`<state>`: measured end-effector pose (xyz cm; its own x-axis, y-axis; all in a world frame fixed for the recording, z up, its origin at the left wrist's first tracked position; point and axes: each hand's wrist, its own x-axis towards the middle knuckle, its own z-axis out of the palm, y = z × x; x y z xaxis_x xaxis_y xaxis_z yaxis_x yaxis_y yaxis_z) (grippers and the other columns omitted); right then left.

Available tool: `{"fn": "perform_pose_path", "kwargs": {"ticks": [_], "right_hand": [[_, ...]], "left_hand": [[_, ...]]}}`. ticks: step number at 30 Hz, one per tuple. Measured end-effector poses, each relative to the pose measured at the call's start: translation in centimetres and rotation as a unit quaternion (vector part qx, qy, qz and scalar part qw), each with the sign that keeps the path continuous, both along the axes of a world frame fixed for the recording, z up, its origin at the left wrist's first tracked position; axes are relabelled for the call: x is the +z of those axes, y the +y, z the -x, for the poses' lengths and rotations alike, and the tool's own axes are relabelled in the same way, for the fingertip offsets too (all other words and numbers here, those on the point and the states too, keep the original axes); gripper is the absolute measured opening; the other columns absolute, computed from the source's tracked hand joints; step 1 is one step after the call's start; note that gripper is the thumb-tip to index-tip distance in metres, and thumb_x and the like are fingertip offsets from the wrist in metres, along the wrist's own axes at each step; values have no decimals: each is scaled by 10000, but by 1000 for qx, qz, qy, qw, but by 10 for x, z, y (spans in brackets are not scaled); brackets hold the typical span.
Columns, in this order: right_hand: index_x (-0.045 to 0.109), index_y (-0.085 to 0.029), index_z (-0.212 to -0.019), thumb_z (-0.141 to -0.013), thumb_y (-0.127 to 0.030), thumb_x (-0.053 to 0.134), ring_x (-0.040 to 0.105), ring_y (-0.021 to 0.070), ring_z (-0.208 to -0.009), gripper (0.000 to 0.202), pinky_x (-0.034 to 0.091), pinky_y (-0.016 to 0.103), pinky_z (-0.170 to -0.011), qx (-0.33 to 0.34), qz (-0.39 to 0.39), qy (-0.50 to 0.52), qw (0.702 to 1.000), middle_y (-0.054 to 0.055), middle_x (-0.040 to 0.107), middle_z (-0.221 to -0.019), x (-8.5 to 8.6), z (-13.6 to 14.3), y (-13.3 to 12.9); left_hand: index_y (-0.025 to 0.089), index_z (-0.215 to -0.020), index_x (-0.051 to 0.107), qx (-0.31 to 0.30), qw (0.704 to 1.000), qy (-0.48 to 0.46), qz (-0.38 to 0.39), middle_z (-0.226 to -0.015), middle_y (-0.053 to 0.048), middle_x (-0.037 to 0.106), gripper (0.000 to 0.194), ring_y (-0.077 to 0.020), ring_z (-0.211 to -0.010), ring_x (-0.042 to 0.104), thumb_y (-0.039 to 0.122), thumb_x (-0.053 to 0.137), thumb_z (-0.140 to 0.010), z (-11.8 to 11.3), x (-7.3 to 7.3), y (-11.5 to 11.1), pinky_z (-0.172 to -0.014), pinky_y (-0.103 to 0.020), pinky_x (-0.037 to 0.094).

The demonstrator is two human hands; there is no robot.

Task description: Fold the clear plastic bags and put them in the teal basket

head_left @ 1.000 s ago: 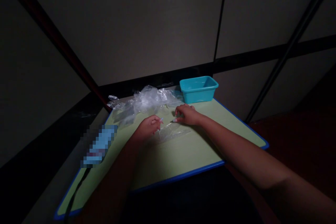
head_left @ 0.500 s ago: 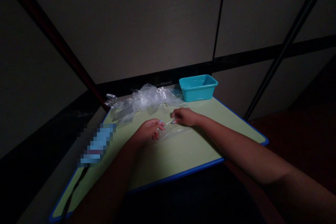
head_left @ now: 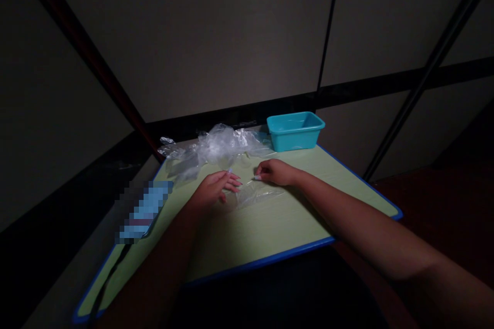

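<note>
A clear plastic bag (head_left: 258,195) lies flat on the pale green table (head_left: 270,231), below and between my two hands. My right hand (head_left: 274,172) is at the bag's upper right, its thumb and fingers pinched on the bag's edge. At the bag's left side is my left hand (head_left: 218,186), palm turned partly up and fingers spread apart; nothing is clearly seen in its grip. Beyond my hands a heap of crumpled clear plastic bags (head_left: 219,144) covers the back left of the table.
A turquoise bin (head_left: 295,133) stands at the table's back right, beside the heap of bags. A blurred-out blue device (head_left: 144,213) with a dark cable lies at the left edge. Behind the table is a panelled wall (head_left: 231,36).
My left hand has moved slightly left, away from my right hand, and its fingers have spread. My right hand keeps its pinch. The view has shifted a little.
</note>
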<state>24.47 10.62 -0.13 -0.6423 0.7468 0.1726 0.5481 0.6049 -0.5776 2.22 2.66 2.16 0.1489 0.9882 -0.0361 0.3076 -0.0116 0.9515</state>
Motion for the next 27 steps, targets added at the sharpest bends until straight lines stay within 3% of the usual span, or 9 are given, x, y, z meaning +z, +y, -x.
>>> {"fn": "perform_pose_path", "kwargs": {"ticks": [5, 9, 12, 14, 17, 21, 27], "right_hand": [[663, -122, -833, -789, -288, 614, 522, 111, -624, 179, 331, 217, -578, 10, 3, 15, 1000, 38, 665, -740, -2, -1, 1], [667, -121, -835, -778, -283, 624, 516, 112, -615, 177, 325, 219, -575, 10, -1, 2, 1000, 41, 663, -737, 0, -2, 1], [677, -126, -824, -806, -290, 591, 516, 117, -618, 186, 327, 223, -580, 8, -11, -3, 1000, 48, 666, -735, 1, -1, 0], [687, -129, -825, -819, -282, 572, 519, 120, -624, 192, 332, 224, -587, 11, -19, -4, 1000, 51, 673, -743, 0, -1, 1], [699, -125, -884, -776, -226, 614, 530, 120, -632, 170, 345, 221, -596, 9, -24, -4, 1000, 55, 687, -771, -2, -1, 2], [705, -124, -924, -718, -158, 649, 542, 117, -632, 216, 361, 214, -600, 4, -26, 2, 1000, 48, 691, -767, -3, -1, 4], [702, -120, -777, -696, -99, 619, 559, 116, -641, 119, 372, 210, -616, 18, -5, 13, 1000, 29, 684, -722, 1, -3, 1]], "left_hand": [[133, -916, 605, 7, 999, 48, 12, -945, -122, 668, 405, -198, -832, 631, 497, 466, -808, 3, -3, 3, -459, -210, 434], [131, -880, 612, 6, 998, 63, 6, -919, -109, 663, 405, -191, -810, 618, 503, 488, -776, 2, -3, 3, -533, -241, 458], [144, -873, 609, 11, 996, 81, -42, -831, -68, 654, 382, -160, -715, 597, 482, 454, -788, 1, -2, -1, -555, -247, 446], [156, -830, 612, 6, 987, 138, -85, -689, -16, 610, 349, -134, -612, 548, 453, 431, -807, 1, 0, -4, -547, -238, 411], [171, -753, 612, -35, 949, 274, -152, -562, 33, 513, 303, -118, -539, 467, 414, 443, -815, 3, 0, -9, -517, -228, 331], [178, -827, 624, -88, 918, 343, -179, -604, 32, 547, 276, -125, -567, 479, 367, 422, -836, 5, -3, -10, -539, -231, 320], [180, -974, 647, -109, 937, 300, -141, -809, -25, 664, 336, -170, -709, 574, 397, 428, -840, 8, -10, -6, -638, -250, 394]]}}
